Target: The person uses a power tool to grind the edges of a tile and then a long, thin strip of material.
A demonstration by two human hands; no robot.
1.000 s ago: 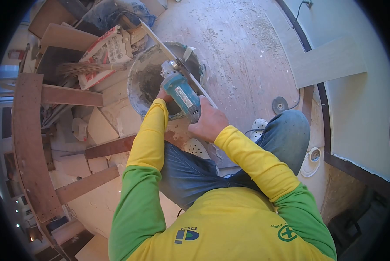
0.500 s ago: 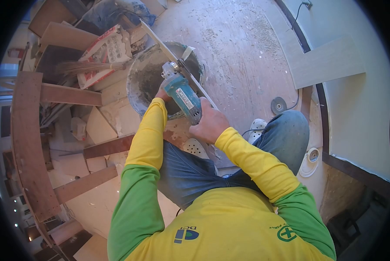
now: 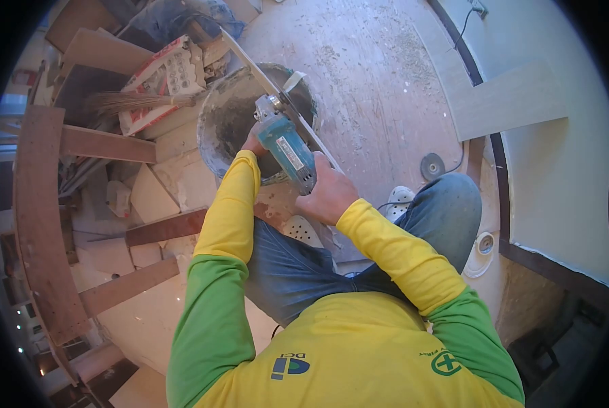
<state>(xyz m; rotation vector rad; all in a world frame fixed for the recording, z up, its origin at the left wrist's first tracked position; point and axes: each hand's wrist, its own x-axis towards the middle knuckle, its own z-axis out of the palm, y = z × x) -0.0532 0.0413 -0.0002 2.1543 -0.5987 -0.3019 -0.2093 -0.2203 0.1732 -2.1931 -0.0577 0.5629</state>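
A teal angle grinder is held over a mortar-caked bucket, its metal head pointing away from me. My right hand is wrapped round the rear of its body. My left hand grips the front left side near the head, its fingers mostly hidden under the tool. A long thin pale strip lies slantwise across the bucket, along the grinder's right side. The disc is seen nearly edge-on against the strip; whether it touches cannot be made out.
Left of the bucket lie a torn red-and-white sack, a stick broom and a brown wooden frame. A loose disc rests on the dusty floor at right, near a cord. A pale board leans at the wall.
The view has shifted very slightly. The hands, grinder and strip stay in almost the same place.
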